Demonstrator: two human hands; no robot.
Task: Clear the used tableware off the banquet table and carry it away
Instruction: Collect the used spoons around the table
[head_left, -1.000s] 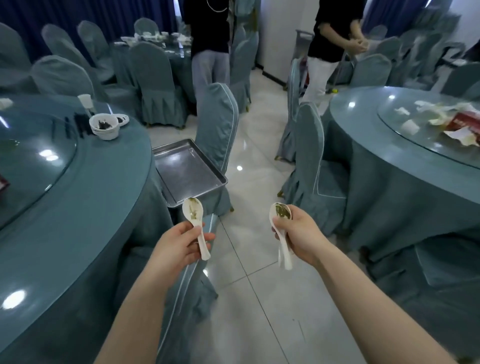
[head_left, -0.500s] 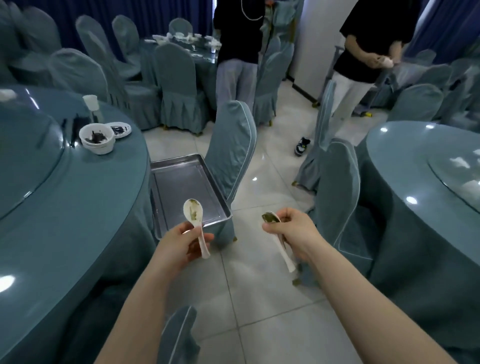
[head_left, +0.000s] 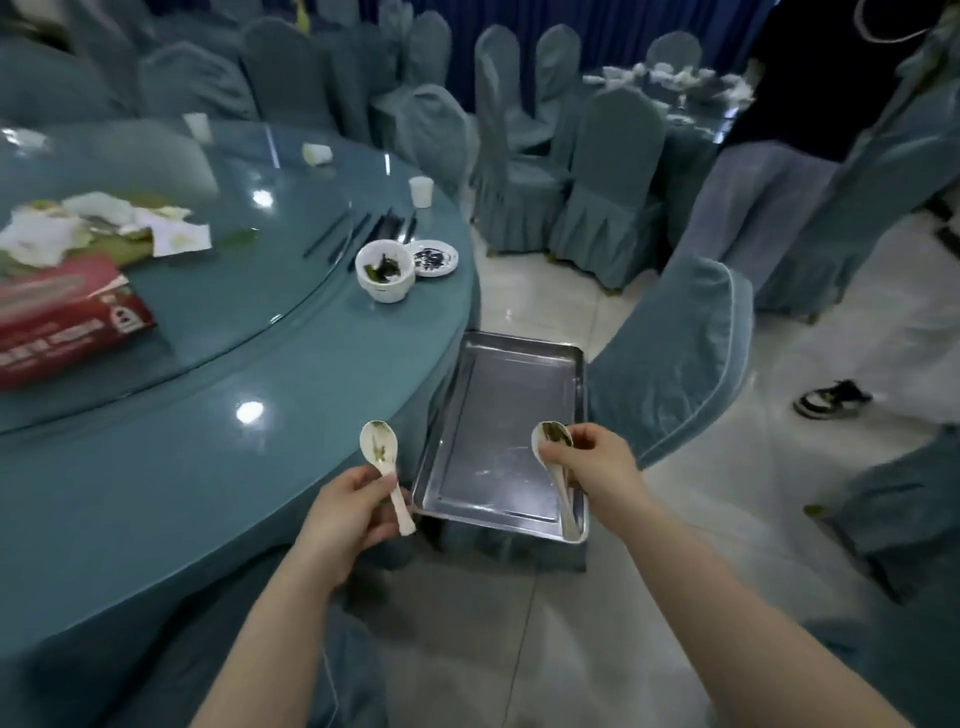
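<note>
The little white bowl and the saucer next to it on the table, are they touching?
Cannot tell. In the head view the bowl rim overlaps the saucer edge, with no gap visible, but overlap from this angle doesn't prove contact.

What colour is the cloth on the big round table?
Teal blue tablecloth, seen in the head view.

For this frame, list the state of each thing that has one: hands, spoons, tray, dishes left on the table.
left hand: grips a soiled spoon by the handle
left spoon: held, bowl up, residue inside
right hand: grips a second soiled spoon
right spoon: held above the tray
metal tray: nothing in it, resting on a chair seat
white bowl: on the table, upright, leftovers inside
small saucer: on the table, dark residue
</note>
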